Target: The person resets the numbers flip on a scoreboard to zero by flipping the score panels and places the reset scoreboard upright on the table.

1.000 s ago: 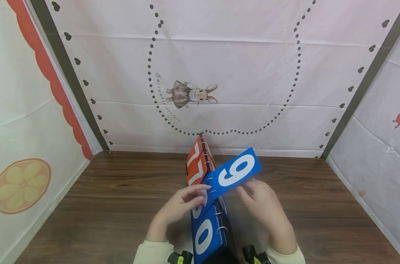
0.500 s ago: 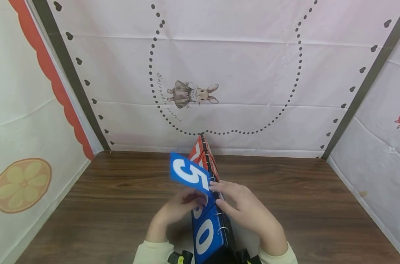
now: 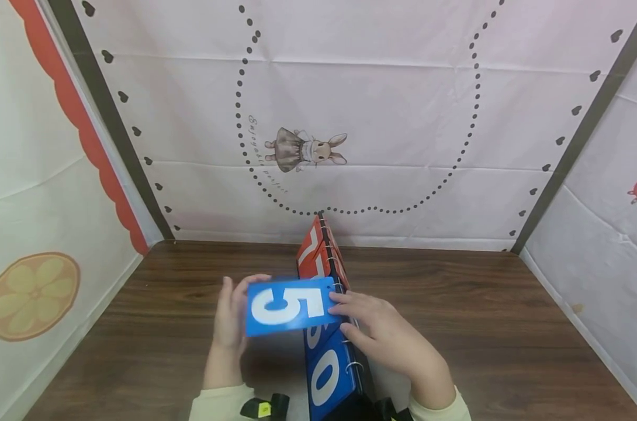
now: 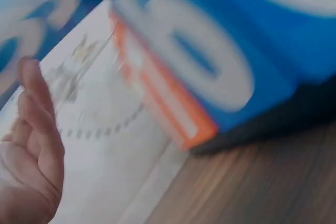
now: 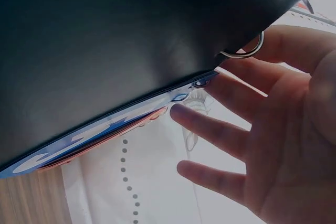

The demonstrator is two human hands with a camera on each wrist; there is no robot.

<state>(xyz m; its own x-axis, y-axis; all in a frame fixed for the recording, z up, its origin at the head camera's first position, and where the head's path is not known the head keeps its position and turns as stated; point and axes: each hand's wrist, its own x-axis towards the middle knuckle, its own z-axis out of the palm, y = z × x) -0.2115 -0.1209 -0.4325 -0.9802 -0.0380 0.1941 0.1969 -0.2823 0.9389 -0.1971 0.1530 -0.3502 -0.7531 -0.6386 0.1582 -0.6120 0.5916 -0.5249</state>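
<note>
A tabletop flip scoreboard with ring-bound number cards stands lengthwise in the head view; its near blue card shows 0 (image 3: 326, 377). One blue card with a white 5 (image 3: 276, 307) sticks out to the left from the rings. At that card's outer edge is my left hand (image 3: 228, 327), fingers extended and partly hidden behind the card. My right hand (image 3: 394, 339) touches the ring edge with its fingertips, beside the hinged end of the 5 card. In the right wrist view, its spread fingers (image 5: 210, 129) lie along the black back (image 5: 121, 30) and a metal ring (image 5: 252, 50).
Red number cards (image 3: 312, 251) form the scoreboard's far end. It stands on a dark wood-grain table (image 3: 192, 292). White printed cloth (image 3: 402, 117) with a rabbit figure (image 3: 304, 151) hangs behind, and more cloth (image 3: 34, 204) covers both sides.
The blue card has flipped over the rings from right to left, now showing 5 and lying lower. My right hand followed to the rings; my left hand moved left to the card's outer edge.
</note>
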